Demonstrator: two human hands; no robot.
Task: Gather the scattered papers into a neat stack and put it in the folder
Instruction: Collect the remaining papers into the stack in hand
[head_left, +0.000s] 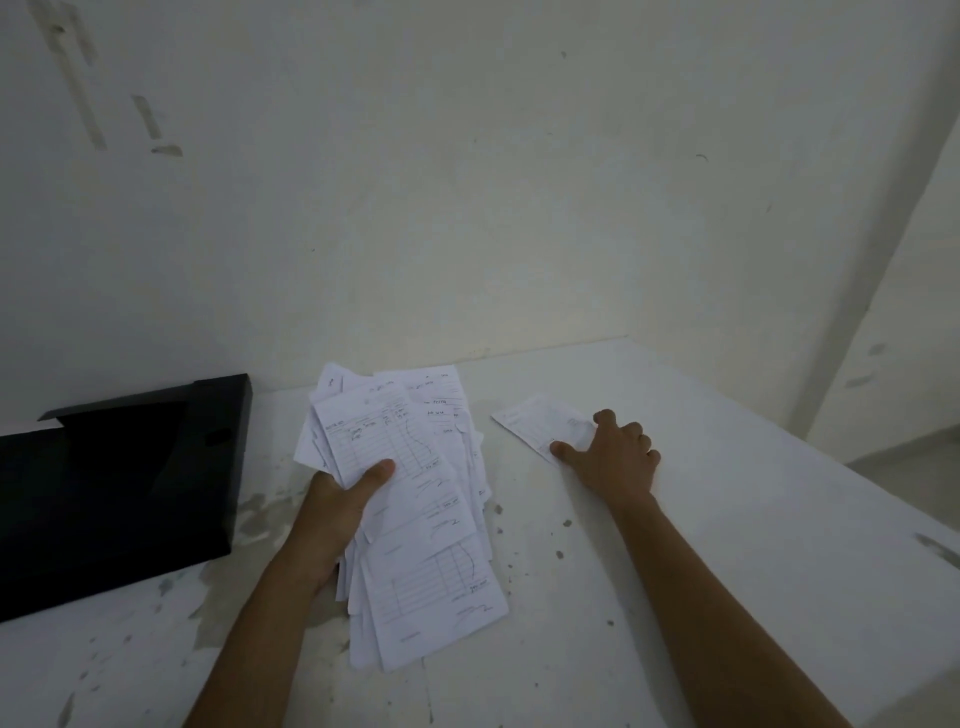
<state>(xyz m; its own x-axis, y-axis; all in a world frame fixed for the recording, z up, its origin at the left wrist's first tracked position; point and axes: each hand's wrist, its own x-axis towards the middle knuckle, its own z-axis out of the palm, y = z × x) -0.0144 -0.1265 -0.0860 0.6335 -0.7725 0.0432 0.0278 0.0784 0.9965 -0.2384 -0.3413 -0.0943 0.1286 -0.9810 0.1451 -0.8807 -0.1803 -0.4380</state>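
2 bare forearms are extended forward over the work surface.
The left hand (337, 499) is curled, thumb pressed on top of what it grips; the right hand (613, 457) is laid palm down, fingers bent and thumb stretched out.
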